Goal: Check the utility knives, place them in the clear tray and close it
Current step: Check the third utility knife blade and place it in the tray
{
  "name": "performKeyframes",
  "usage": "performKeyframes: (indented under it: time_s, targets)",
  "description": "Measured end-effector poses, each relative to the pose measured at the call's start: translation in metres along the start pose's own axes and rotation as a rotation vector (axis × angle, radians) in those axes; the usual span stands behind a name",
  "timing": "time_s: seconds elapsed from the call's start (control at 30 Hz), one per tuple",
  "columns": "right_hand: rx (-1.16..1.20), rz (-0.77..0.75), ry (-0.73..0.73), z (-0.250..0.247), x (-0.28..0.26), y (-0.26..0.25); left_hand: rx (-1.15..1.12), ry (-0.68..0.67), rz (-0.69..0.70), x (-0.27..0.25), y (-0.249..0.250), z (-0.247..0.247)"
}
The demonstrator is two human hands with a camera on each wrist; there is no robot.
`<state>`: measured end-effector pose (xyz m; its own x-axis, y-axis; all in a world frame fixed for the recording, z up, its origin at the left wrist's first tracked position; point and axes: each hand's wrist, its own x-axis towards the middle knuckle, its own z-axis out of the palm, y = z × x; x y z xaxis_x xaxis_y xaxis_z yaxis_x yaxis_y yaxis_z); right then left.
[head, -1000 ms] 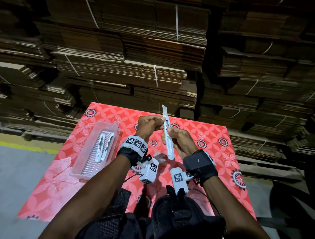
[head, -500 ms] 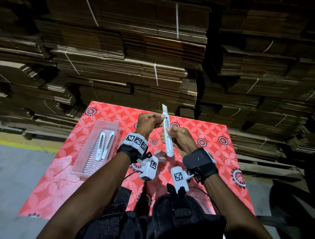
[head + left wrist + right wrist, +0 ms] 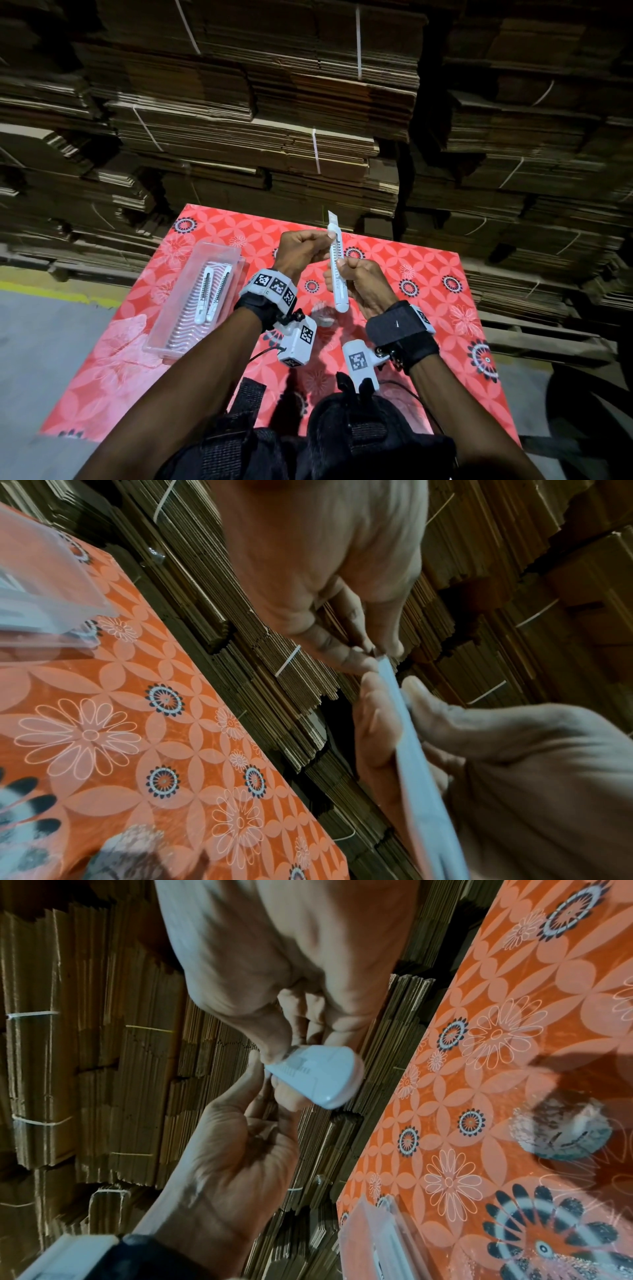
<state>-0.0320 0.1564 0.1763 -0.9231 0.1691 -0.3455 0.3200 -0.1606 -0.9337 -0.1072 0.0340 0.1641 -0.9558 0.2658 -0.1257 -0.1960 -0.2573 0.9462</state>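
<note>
A white utility knife [image 3: 337, 274] stands upright above the table, with a short length of blade out at its top. My left hand [image 3: 327, 236] pinches it near the blade end. My right hand [image 3: 339, 263] grips its middle, thumb on the slider track. The right wrist view shows the knife's rounded butt [image 3: 318, 1074] between both hands. In the left wrist view the knife [image 3: 411, 750] shows edge-on. A clear tray [image 3: 154, 342] lies open at the left on the table and holds two white knives [image 3: 210, 294] side by side.
The table carries a red flowered cloth [image 3: 411, 308]. A small pale round object [image 3: 561, 1129] lies on it below my hands. Strapped stacks of flat cardboard [image 3: 274, 120] rise close behind the table. Grey floor with a yellow line [image 3: 51, 291] lies to the left.
Both hands and the knife have risen slightly. The grip is the same and the tray has not moved.
</note>
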Motion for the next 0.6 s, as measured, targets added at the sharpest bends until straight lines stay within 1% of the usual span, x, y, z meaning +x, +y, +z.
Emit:
performKeyframes:
  time_s: [0.07,0.13,0.3,0.43,0.6]
  targets:
    - [0.002,-0.003,0.000,0.000,0.000,0.001,0.016,-0.042,-0.018,-0.003,0.000,0.000]
    - [-0.008,-0.012,0.002,0.000,-0.001,0.002,0.026,-0.057,-0.022,-0.002,0.001,-0.001]
    - [0.000,-0.039,-0.019,0.002,-0.004,-0.004,0.016,-0.026,-0.001,0.000,0.005,0.001]
    - [-0.054,0.010,-0.051,0.002,-0.005,-0.009,-0.015,0.013,0.016,0.001,0.004,0.001]
    - [-0.062,0.011,-0.014,0.003,-0.003,-0.010,-0.070,-0.007,-0.002,0.000,0.003,0.001]
